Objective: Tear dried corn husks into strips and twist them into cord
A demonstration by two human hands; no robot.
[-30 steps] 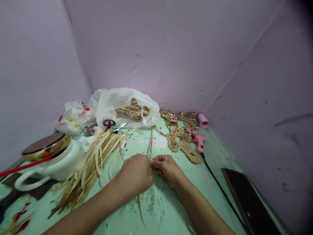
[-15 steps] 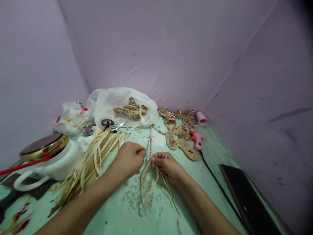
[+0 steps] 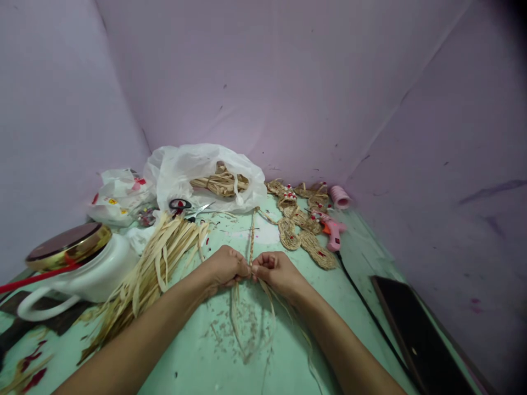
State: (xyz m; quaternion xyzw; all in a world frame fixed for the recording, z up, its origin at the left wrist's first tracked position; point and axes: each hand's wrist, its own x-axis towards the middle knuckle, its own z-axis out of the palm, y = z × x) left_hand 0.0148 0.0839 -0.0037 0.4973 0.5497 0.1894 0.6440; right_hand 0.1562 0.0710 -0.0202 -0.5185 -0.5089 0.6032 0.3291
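Observation:
A thin braid of pale dried fibre (image 3: 252, 239) runs toward me from the far side of the table, linked there to coiled braided pieces (image 3: 289, 233). At its near end both hands meet. My left hand (image 3: 229, 267) is closed, pinching fibre strands at the braid's left. My right hand (image 3: 278, 270) pinches the strands on the other side, thumb against fingers. Loose strands (image 3: 235, 315) trail below the hands onto the green table (image 3: 206, 345). The exact crossing of the strands is hidden by the fingertips.
To the left lie a bundle of dried fibre strips (image 3: 152, 274), scissors (image 3: 181, 206), a white teapot (image 3: 111, 269) and a plastic bag (image 3: 168, 164) holding more fibre. On the right are a pink glue gun (image 3: 334, 233), its black cord and a dark flat slab (image 3: 415, 334).
My left hand has moved right and slightly down, from apart to the braid's end, and now pinches strands. My right hand keeps its pinch; the loose strands have swung.

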